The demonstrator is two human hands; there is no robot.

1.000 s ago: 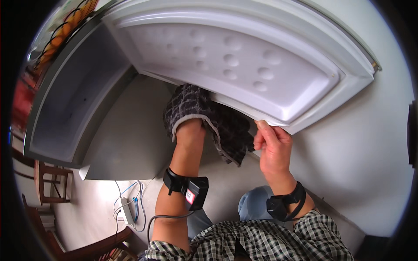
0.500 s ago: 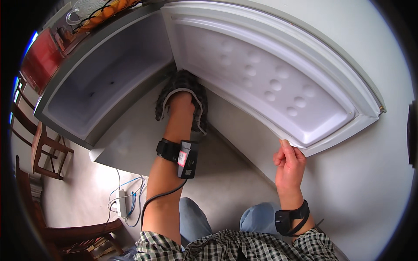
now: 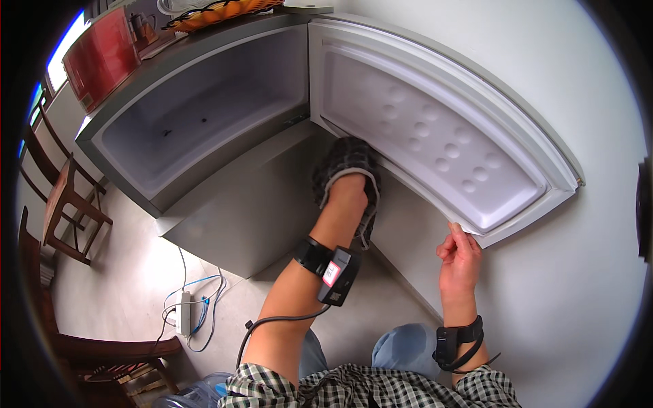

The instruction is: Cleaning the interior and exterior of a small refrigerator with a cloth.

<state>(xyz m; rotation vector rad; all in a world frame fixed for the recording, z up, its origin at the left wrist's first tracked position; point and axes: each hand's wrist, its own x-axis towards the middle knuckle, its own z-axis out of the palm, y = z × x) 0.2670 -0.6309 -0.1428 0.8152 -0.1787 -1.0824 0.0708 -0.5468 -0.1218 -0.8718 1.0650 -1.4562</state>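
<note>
Open refrigerator compartment, seen from the wearer's head. The door [image 3: 435,129], its pale inner panel marked with round dimples, stands swung out toward the wall [image 3: 578,292]. A dark checked cloth [image 3: 345,155] with a light border covers the left hand [image 3: 350,187], which reaches up to the door's lower edge, near the hinge-side corner. The cloth seems to touch this edge, though overlap and blur make contact uncertain; whether the covered fingers are spread or gripping cannot be told. The right hand [image 3: 459,265] is narrow, thumb and forefinger pinching the white door seal [image 3: 471,230] at the lower corner farthest from the hinge. Each wrist carries a black strapped device, the left one [image 3: 340,275] trailing a cable along the forearm.

To the left, the compartment [image 3: 218,102] exposes pale inner walls with small dark spots; below it lies the grey lower front [image 3: 238,211]. Along the edge of the refrigerator top stand a red box-like object [image 3: 101,58], toward the left corner, and an orange basket [image 3: 221,13], farther right. On the floor are a white power strip [image 3: 183,313], blue cable [image 3: 203,316] beside it, and a wooden chair [image 3: 64,194].
</note>
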